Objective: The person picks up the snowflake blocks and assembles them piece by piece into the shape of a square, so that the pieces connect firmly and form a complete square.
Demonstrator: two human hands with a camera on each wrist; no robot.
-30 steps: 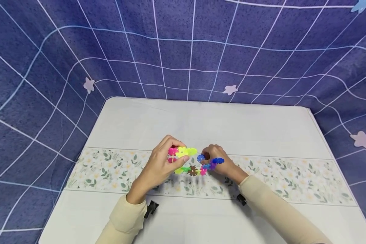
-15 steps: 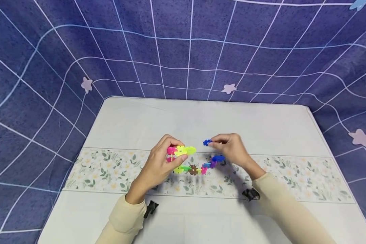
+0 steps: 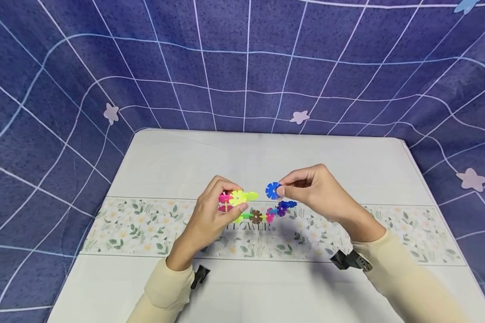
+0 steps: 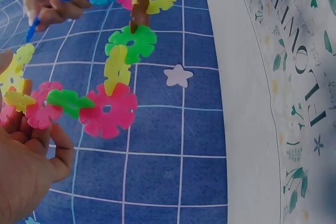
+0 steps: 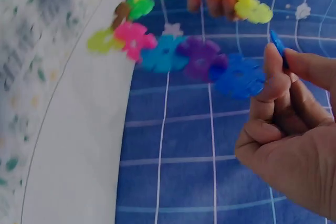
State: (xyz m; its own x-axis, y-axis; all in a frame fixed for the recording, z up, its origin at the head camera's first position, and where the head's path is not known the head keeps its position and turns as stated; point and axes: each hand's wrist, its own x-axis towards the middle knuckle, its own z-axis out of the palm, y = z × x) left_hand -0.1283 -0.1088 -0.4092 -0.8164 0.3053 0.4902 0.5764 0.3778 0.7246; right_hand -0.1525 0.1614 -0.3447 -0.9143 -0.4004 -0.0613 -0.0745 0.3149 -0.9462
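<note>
My left hand (image 3: 212, 213) pinches a curved chain of flower-shaped interlocking discs by its yellow and pink part, held above the table. A pink disc (image 4: 108, 109), a brown disc (image 3: 256, 217) and a purple disc (image 5: 202, 59) are among its links. One end is a yellow disc (image 5: 253, 11) by the left fingertips; the other is a blue disc (image 5: 239, 77) close to my right hand's curled fingers. Whether those touch it, I cannot tell. Between thumb and forefinger my right hand (image 3: 321, 190) pinches a separate blue disc (image 3: 272, 190), its flat face visible in the head view.
Beneath both hands lies a white table (image 3: 242, 282) with a printed floral strip (image 3: 145, 224) across it. Blue gridded fabric (image 3: 242, 67) with star shapes hangs behind and at both sides. A black device (image 3: 351, 260) sits at the right wrist, another black piece (image 3: 200, 276) at the left.
My right hand drew back from the chain, up and to the right, with the single blue disc in its fingers. That disc turned face-on to the head view. My left hand stayed nearly still.
</note>
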